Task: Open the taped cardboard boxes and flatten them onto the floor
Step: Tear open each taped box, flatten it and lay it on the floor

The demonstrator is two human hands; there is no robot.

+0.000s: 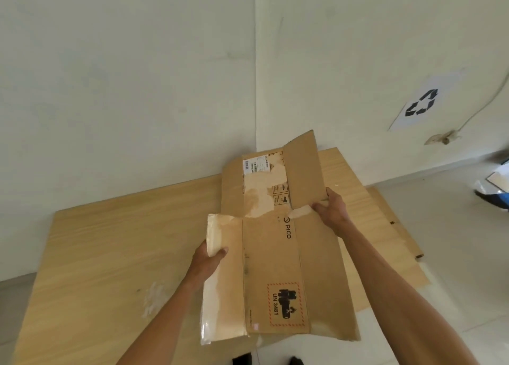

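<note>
With left hand and right hand each pinching an edge of the collapsed PICO box, we should lower it level.

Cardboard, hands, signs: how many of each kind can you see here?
Flattened cardboard box: 1
Hands holding it: 2, left hand and right hand
Wooden boards on the floor: at least 1
Recycling sign on the wall: 1
Total: 5
</note>
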